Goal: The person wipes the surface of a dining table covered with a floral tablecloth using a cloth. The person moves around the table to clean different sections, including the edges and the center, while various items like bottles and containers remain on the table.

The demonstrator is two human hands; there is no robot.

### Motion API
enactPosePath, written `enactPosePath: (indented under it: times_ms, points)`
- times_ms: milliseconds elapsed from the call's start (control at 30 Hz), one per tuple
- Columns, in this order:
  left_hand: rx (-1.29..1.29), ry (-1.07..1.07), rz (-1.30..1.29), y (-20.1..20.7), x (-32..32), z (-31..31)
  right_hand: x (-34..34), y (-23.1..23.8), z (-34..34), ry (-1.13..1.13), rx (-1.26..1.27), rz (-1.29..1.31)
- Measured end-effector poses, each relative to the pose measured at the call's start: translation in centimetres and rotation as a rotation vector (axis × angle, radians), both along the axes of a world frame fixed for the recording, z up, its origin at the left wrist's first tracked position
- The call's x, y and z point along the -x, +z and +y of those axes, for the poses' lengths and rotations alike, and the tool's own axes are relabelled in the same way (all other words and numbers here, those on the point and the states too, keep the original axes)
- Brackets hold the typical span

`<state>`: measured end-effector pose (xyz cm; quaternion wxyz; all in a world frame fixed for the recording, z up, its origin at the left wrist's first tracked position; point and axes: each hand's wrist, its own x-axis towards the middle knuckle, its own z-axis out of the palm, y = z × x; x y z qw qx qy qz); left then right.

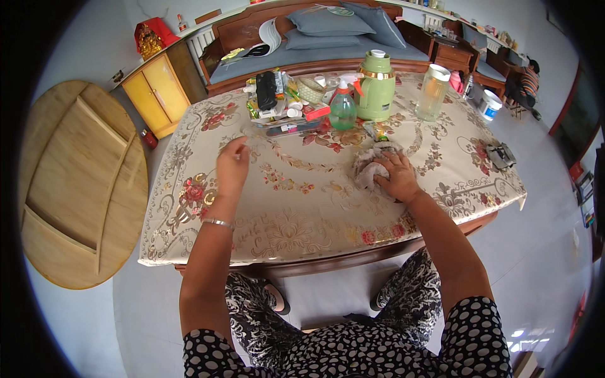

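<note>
A crumpled, greyish-white cloth point(367, 169) lies on the patterned tablecloth point(287, 211), right of the middle. My right hand point(399, 178) presses down on it, fingers over its folds and thumb against its near side. Over the left part of the table my left hand point(233, 162) is raised, its fingers loosely bent and nothing visible in them. A small yellow-green packet point(380, 130) lies just beyond the cloth. Behind it stand a spray bottle point(343, 108) of green liquid and a green thermos flask point(376, 88).
A heap of small items with a black case point(266, 90) sits at the table's far side. A clear jar point(433, 94), a white tub point(489, 105) and a grey object point(501, 155) are to the right. A round wooden tabletop point(82, 183) leans at left; someone point(524, 85) sits at far right.
</note>
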<state>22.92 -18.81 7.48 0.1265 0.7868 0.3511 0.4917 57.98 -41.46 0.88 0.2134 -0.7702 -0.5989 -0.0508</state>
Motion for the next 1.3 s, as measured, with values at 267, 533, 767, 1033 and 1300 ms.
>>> enactPosePath:
  times_ms: [267, 533, 767, 1033, 1300]
  points:
    - [0.140, 0.092, 0.159, -0.9, -9.1, 4.6, 0.5, 0.5, -0.2, 0.043, -0.089, -0.028]
    - [0.818, 0.115, -0.485, -5.1, -8.9, 8.0, 1.2, 1.0, -0.1, 0.007, -0.041, -0.016]
    - [1.196, -0.091, -0.955, -3.9, -7.6, 11.8, 1.0, 1.1, -0.2, 0.005, -0.024, -0.007]
    - [1.389, -0.133, -1.000, -4.4, -6.9, 14.4, 1.1, 1.5, -0.2, -0.001, -0.003, 0.016]
    - [1.378, -0.261, -1.210, -3.5, -8.6, 10.8, 0.8, 1.4, -0.2, 0.002, -0.031, -0.009]
